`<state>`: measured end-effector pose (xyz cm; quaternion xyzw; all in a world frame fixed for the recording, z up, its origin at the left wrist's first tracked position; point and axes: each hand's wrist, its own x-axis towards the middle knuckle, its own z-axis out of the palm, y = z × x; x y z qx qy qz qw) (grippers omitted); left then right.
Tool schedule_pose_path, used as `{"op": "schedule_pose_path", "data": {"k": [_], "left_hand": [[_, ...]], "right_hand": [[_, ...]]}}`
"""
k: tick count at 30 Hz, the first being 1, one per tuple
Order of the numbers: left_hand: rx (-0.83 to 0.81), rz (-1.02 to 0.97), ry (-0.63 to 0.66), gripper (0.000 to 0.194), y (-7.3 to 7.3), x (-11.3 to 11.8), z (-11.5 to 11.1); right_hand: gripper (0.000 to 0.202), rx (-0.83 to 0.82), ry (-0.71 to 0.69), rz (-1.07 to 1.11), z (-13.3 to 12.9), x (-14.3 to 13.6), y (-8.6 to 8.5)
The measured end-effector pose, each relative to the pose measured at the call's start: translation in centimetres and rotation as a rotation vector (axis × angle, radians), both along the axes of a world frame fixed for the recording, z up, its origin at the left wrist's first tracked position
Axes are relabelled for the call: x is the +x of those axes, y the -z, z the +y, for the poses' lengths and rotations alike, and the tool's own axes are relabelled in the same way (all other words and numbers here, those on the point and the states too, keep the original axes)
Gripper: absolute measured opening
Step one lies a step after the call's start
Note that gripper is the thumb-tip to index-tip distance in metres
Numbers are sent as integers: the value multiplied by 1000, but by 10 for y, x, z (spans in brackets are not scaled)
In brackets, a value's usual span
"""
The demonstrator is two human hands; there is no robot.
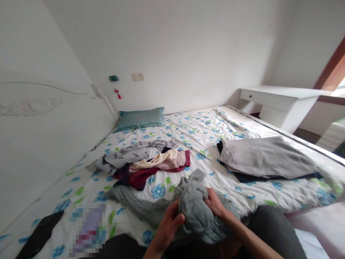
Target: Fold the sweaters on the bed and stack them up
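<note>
A grey-green cable-knit sweater (195, 212) is bunched up at the bed's near edge, in front of my knees. My left hand (170, 220) grips its left side, thumb on top, while my right hand (215, 203) has its fingers closed into the knit on the right. One sleeve trails off to the left across the sheet. Just beyond lies a loose heap of clothes: a grey garment with dark lettering (126, 156), a cream and pink piece (161, 162) and a dark red one (140, 178). My right fingertips are partly hidden in the folds.
Folded clothes lie stacked to the right, a ribbed grey garment (264, 158) on top of dark ones. A teal pillow (141, 119) rests by the wall. At the near left are a black flat object (41, 233) and a blurred-out item (88, 230). A white desk (275, 102) stands beyond the bed.
</note>
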<state>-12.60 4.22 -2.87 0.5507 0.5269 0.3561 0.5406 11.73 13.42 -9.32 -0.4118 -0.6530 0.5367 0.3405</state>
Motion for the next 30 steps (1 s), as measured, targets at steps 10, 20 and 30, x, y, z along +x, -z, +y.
{"op": "schedule_pose_path", "data": {"k": [10,20,30], "left_hand": [[93,217,-318,54,-3,-20,67],[513,0,-478,36,-117,-41,140],[325,536,-15,66,-11,-35,81]], "right_hand": [[53,130,452,153,55,16,-101],[76,508,176,-181,117,49,-123],[10,164,-162,-36,54,-22,-27]]}}
